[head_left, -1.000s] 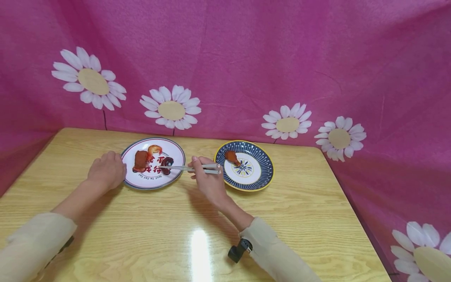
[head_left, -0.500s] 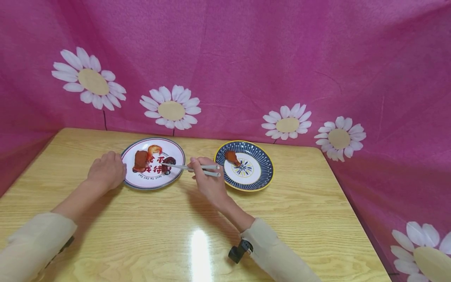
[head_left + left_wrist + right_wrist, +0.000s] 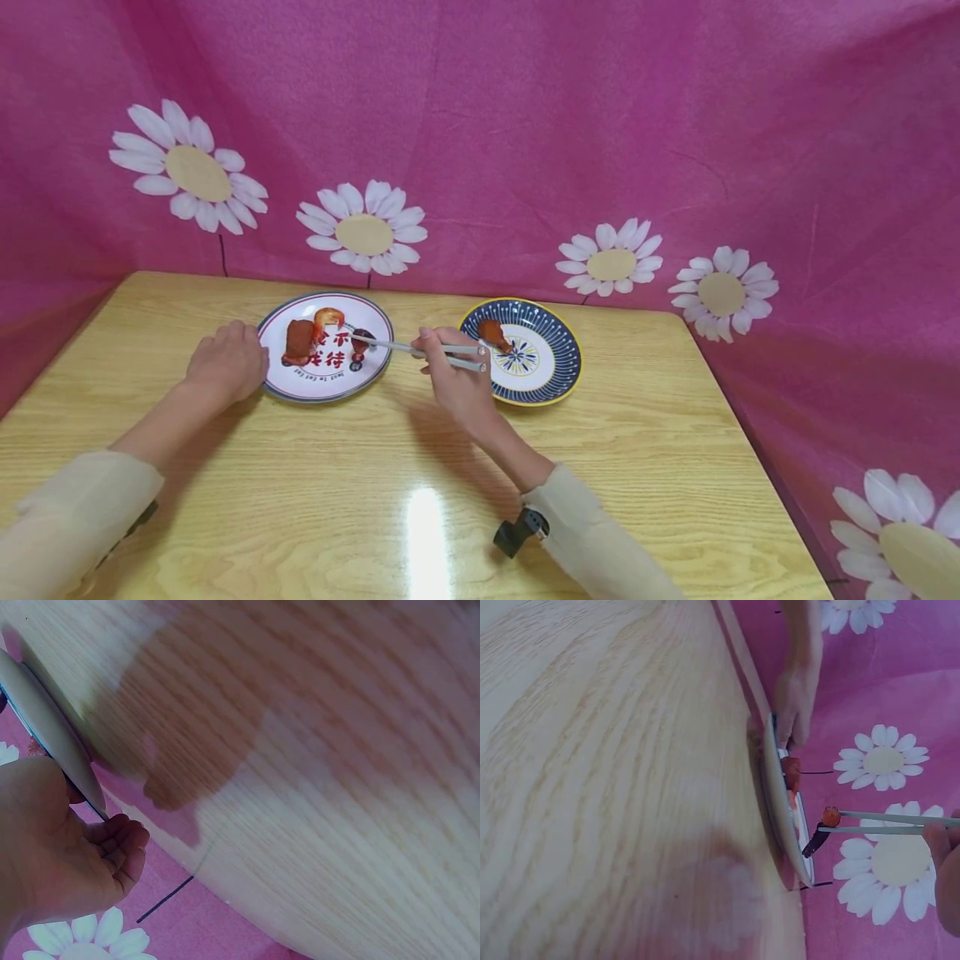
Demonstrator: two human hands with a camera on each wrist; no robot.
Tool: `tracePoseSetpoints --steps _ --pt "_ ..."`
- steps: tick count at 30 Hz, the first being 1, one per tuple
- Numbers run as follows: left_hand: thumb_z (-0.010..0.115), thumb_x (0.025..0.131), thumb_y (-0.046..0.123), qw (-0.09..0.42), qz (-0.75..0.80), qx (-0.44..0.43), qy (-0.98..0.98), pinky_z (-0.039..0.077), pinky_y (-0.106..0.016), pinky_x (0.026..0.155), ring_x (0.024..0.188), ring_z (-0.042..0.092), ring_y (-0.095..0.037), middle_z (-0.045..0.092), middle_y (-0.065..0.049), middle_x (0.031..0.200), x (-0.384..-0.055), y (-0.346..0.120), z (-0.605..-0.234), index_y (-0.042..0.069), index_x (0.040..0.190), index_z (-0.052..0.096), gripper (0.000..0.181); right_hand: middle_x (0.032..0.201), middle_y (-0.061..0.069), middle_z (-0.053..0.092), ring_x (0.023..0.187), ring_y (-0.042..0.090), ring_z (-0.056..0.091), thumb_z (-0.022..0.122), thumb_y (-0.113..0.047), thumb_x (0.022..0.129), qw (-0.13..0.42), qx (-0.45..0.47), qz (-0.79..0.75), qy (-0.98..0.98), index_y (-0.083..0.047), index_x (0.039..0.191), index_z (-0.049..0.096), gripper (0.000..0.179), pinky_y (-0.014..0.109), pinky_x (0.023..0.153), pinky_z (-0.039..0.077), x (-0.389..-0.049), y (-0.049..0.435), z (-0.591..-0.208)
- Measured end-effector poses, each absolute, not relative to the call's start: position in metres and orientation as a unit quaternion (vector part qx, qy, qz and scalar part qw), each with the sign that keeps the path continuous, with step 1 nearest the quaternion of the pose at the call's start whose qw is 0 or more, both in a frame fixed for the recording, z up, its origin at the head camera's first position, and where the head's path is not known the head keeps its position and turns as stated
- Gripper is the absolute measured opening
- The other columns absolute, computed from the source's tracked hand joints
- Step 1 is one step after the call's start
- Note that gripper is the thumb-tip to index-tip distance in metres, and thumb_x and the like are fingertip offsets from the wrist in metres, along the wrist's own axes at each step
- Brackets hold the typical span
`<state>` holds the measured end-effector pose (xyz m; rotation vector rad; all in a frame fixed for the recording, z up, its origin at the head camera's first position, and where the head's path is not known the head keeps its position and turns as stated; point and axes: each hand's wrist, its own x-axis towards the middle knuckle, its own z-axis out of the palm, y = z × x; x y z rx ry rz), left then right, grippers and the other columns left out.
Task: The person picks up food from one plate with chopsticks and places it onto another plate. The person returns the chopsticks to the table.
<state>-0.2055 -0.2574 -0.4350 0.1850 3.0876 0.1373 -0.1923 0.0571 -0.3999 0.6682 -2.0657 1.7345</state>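
Since half a second earlier, the right hand [image 3: 462, 392] had been moved slightly to the right and the pair of slim, pale grey chopsticks [image 3: 874, 830] had been carried along with it. They were held in that hand with the fingers curled round them, their tips pointed leftward over the round white plate with red characters and a dark blue rim [image 3: 360, 310]. Between the tips, set narrowly apart, a small dark piece of food with a rounded orange-red part [image 3: 816, 842] was pinched; as shown from the right wrist, it was tilted, its dark end lowered near the plate's rim. Whether that end was touched to the plate could not be told.

At the plate's left rim, the edge was gripped by the curled fingers of the left hand [image 3: 228, 362]. On the plate, a reddish-brown block of food [image 3: 301, 339] was placed just beside a curved orange-and-white shrimp-like piece [image 3: 328, 319].

To the right, the round navy-patterned plate with a yellow rim [image 3: 558, 354] was partly covered by the right hand; a brown drumstick [image 3: 492, 333] was laid on its upper left. Both plates were set on a light wood-grain table [image 3: 300, 500], backed by magenta cloth [image 3: 487, 125] printed with white daisies.
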Motion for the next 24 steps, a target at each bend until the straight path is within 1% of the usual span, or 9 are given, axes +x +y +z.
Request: tracePoseSetpoints --steps 3,6,11,13,14,17,20,22,24 --pt "0.041 0.101 0.015 0.024 0.044 0.059 0.997 0.045 -0.058 0.080 0.096 0.049 -0.046 0.045 -0.031 0.096 -0.205 -0.258 -0.435 -0.025 0.111 0.041 0.041 0.085 0.012 0.071 0.068 0.023 0.067 0.058 -0.015 0.102 0.180 0.229 0.615 -0.733 0.003 0.087 0.073 0.028 0.033 0.058 0.057 -0.192 0.060 -0.395" --pt "0.041 0.101 0.015 0.023 0.046 0.060 0.997 0.045 -0.058 0.080 0.096 0.049 -0.047 0.045 -0.031 0.096 -0.205 -0.258 -0.436 -0.025 0.110 0.041 0.041 0.085 0.013 0.071 0.068 0.020 0.066 0.058 -0.011 0.102 0.178 0.216 0.612 -0.739 0.004 0.087 0.073 0.026 0.033 0.059 0.057 -0.191 0.062 -0.391" --pt "0.041 0.101 0.015 0.021 0.050 0.058 0.997 0.045 -0.058 0.080 0.095 0.049 -0.046 0.045 -0.030 0.095 -0.205 -0.258 -0.438 -0.025 0.109 0.042 0.040 0.085 0.020 0.070 0.065 0.017 0.064 0.056 -0.002 0.100 0.177 0.204 0.609 -0.746 0.010 0.087 0.071 0.023 0.041 0.060 0.058 -0.180 0.068 -0.371" --pt "0.041 0.101 0.015 0.022 0.050 0.058 0.997 0.045 -0.057 0.079 0.095 0.049 -0.045 0.045 -0.030 0.095 -0.205 -0.258 -0.438 -0.024 0.109 0.042 0.040 0.084 0.022 0.069 0.063 0.020 0.064 0.055 0.001 0.100 0.180 0.201 0.609 -0.746 0.012 0.087 0.070 0.023 0.043 0.060 0.058 -0.174 0.071 -0.362" --pt "0.042 0.101 0.015 0.022 0.050 0.057 0.997 0.045 -0.057 0.079 0.095 0.049 -0.045 0.045 -0.030 0.095 -0.205 -0.258 -0.438 -0.024 0.109 0.042 0.040 0.084 0.023 0.069 0.063 0.024 0.065 0.055 0.002 0.100 0.182 0.200 0.610 -0.745 0.013 0.086 0.069 0.023 0.042 0.060 0.058 -0.172 0.072 -0.359" --pt "0.042 0.101 0.015 0.026 0.049 0.056 0.997 0.045 -0.057 0.079 0.095 0.049 -0.045 0.045 -0.030 0.095 -0.205 -0.258 -0.437 -0.024 0.109 0.042 0.040 0.082 0.022 0.069 0.062 0.036 0.064 0.055 0.001 0.100 0.189 0.186 0.608 -0.748 0.012 0.085 0.070 0.023 0.034 0.057 0.056 -0.170 0.077 -0.356" --pt "0.041 0.101 0.015 0.026 0.051 0.056 0.997 0.045 -0.057 0.080 0.095 0.049 -0.045 0.046 -0.030 0.095 -0.205 -0.258 -0.437 -0.024 0.109 0.042 0.040 0.080 0.019 0.069 0.062 0.041 0.063 0.056 -0.002 0.100 0.194 0.170 0.605 -0.753 0.010 0.084 0.070 0.024 0.031 0.055 0.054 -0.176 0.084 -0.361" --pt "0.041 0.101 0.015 0.024 0.052 0.056 0.997 0.045 -0.057 0.080 0.095 0.049 -0.045 0.046 -0.030 0.095 -0.205 -0.258 -0.436 -0.024 0.109 0.042 0.040 0.080 0.017 0.070 0.061 0.034 0.064 0.057 -0.004 0.100 0.198 0.164 0.602 -0.756 0.007 0.084 0.072 0.025 0.032 0.055 0.055 -0.182 0.090 -0.367" --pt "0.041 0.101 0.015 0.022 0.052 0.056 0.997 0.045 -0.057 0.079 0.094 0.049 -0.045 0.046 -0.030 0.095 -0.205 -0.258 -0.436 -0.024 0.108 0.042 0.040 0.079 0.015 0.070 0.060 0.025 0.064 0.058 -0.006 0.101 0.204 0.162 0.600 -0.757 0.006 0.084 0.073 0.025 0.032 0.055 0.055 -0.187 0.095 -0.374"
